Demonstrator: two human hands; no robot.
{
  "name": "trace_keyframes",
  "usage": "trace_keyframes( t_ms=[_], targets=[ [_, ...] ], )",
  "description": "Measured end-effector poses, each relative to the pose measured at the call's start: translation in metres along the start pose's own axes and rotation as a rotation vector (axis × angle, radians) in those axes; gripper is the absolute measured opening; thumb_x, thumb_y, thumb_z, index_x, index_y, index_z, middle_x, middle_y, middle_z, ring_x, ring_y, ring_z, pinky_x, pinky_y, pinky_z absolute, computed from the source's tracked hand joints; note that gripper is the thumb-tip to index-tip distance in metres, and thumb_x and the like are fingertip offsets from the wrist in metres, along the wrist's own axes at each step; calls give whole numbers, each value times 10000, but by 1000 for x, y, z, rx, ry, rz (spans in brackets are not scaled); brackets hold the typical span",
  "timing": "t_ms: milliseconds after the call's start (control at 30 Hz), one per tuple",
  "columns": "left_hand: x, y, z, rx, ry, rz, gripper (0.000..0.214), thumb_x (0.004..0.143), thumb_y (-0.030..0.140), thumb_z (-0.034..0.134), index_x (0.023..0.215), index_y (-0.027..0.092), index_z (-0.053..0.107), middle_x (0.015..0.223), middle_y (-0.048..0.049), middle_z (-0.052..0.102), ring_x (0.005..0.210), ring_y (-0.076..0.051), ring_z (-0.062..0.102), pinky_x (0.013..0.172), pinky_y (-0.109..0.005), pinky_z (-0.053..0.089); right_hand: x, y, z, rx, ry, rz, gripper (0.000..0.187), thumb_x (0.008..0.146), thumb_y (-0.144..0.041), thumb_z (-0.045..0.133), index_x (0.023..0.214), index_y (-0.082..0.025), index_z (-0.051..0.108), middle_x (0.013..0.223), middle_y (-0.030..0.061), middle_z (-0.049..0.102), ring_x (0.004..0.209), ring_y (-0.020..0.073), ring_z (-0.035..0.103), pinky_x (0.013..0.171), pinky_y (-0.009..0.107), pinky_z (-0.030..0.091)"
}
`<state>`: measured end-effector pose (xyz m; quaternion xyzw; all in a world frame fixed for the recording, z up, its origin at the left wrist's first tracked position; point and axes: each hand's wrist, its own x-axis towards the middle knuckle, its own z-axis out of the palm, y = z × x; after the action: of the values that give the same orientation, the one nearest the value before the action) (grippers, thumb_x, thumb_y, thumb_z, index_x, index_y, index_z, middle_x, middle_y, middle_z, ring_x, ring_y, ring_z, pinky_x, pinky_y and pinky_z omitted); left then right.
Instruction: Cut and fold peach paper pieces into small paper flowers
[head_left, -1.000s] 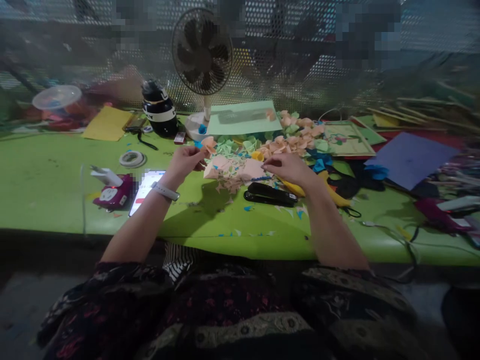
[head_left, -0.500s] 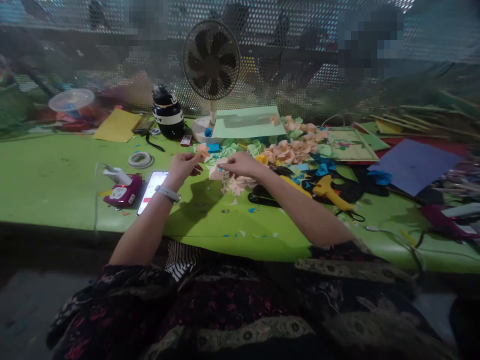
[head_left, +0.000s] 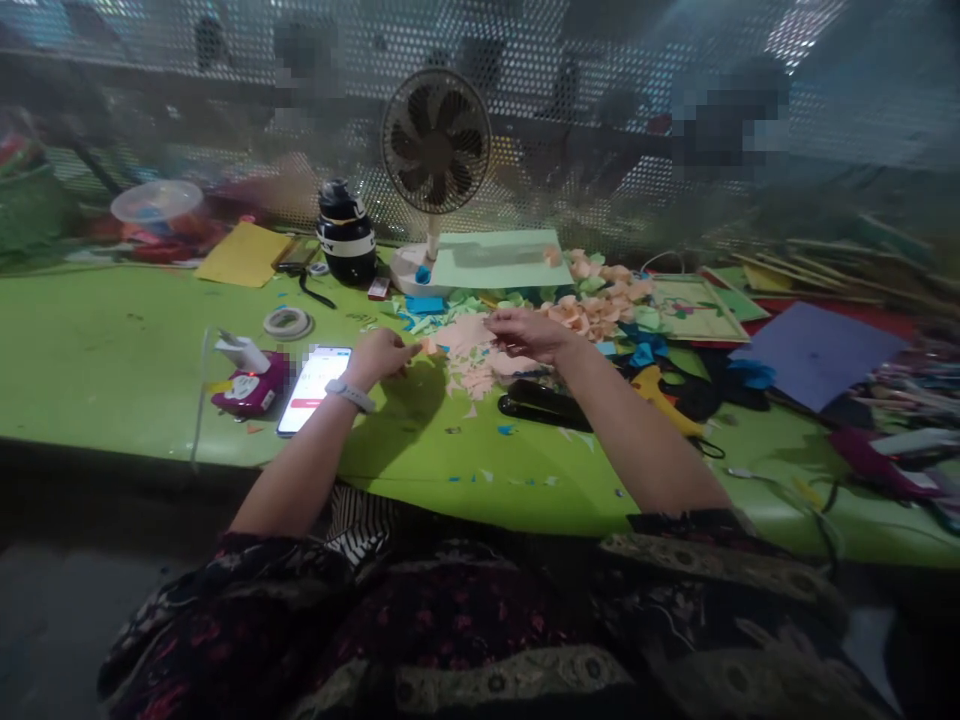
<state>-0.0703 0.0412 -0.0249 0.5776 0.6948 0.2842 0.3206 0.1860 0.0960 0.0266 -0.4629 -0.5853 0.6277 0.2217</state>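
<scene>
The left hand (head_left: 381, 355), wearing a pale band at the wrist, is resting low over the bright green surface (head_left: 112, 350), its fingers pinched together on a small peach-coloured paper piece (head_left: 429, 346) at its tip. The right hand (head_left: 529, 333) is hovering just beside it, over a loose heap of peach paper cuttings (head_left: 469, 358); its fingers are curled close together, and it is too blurred to tell whether they are gripping a scrap. The heap is lying between the two hands, spilling towards the near edge.

Just beside the right forearm a black stapler (head_left: 541, 403) is lying flat, and a yellow glue gun (head_left: 660, 395) is lying a little further right. A lit smartphone (head_left: 315, 376) is lying close to the left wrist, with a small magenta gadget (head_left: 247, 385) next to it and a roll of clear tape (head_left: 286, 322) behind. At the back a small desk fan (head_left: 436, 142) is standing upright on a white base, near a pile of folded peach paper flowers (head_left: 600, 290) and a purple paper sheet (head_left: 814, 350) far right.
</scene>
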Motion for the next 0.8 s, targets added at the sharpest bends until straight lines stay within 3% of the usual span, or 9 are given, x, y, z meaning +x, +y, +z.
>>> trace_keyframes(
  t_ms=[67, 100, 200, 267, 367, 500, 667, 800],
  targets=[
    [-10, 10, -5, -10, 100, 98, 414, 786, 481, 727, 525, 171, 640, 454, -64, 621, 397, -142, 559, 452, -252, 419, -10, 2, -5, -27, 10, -63, 218, 845, -250, 720, 744, -181, 540, 584, -38, 506, 494, 62, 460, 410, 170, 270],
    [-16, 17, -6, -113, 80, 133, 417, 814, 518, 692, 590, 167, 666, 507, -72, 656, 421, -138, 581, 470, -250, 444, -15, 1, -5, -76, 14, -109, 212, 850, -266, 713, 744, -179, 552, 596, -34, 517, 514, 67, 473, 433, 178, 294],
    [-34, 40, 0, -480, -257, 144, 495, 800, 637, 661, 834, 150, 744, 844, -132, 770, 668, -175, 717, 614, -272, 556, -31, -5, -1, -297, -2, -262, 201, 863, -339, 686, 792, -169, 606, 633, -18, 560, 563, 86, 493, 492, 209, 332],
    [-42, 53, 9, -591, -377, 135, 500, 711, 615, 764, 877, 144, 743, 896, -122, 773, 758, -188, 734, 662, -268, 577, -40, -12, 5, -423, -61, -355, 229, 856, -384, 676, 831, -162, 628, 675, -10, 580, 603, 99, 510, 535, 228, 360],
    [-46, 65, 21, -683, -348, 149, 469, 626, 522, 861, 860, 137, 731, 817, -77, 764, 681, -151, 715, 633, -236, 570, -52, -20, 10, -568, -85, -463, 278, 865, -428, 626, 831, -153, 638, 734, 9, 602, 678, 125, 537, 620, 258, 399],
    [-45, 71, 28, -722, -285, 103, 372, 666, 430, 862, 804, 131, 688, 743, -45, 730, 643, -143, 717, 578, -207, 544, -63, -16, -7, -682, 145, -513, 301, 865, -439, 588, 907, -151, 664, 837, 47, 666, 747, 163, 575, 681, 281, 418],
    [-40, 70, 30, -817, -141, 84, 294, 740, 363, 819, 827, 152, 633, 732, -13, 709, 639, -123, 713, 534, -176, 501, -75, 6, -56, -916, 442, -385, 226, 857, -349, 588, 894, -161, 707, 916, 81, 713, 824, 210, 617, 737, 300, 426],
    [-34, 62, 35, -896, -112, 88, 289, 712, 290, 830, 893, 157, 648, 832, -31, 749, 774, -130, 731, 673, -198, 550, -91, 20, -84, -972, 494, -239, 231, 864, -317, 574, 937, -157, 723, 921, 86, 727, 819, 221, 636, 724, 303, 432]
  ],
)
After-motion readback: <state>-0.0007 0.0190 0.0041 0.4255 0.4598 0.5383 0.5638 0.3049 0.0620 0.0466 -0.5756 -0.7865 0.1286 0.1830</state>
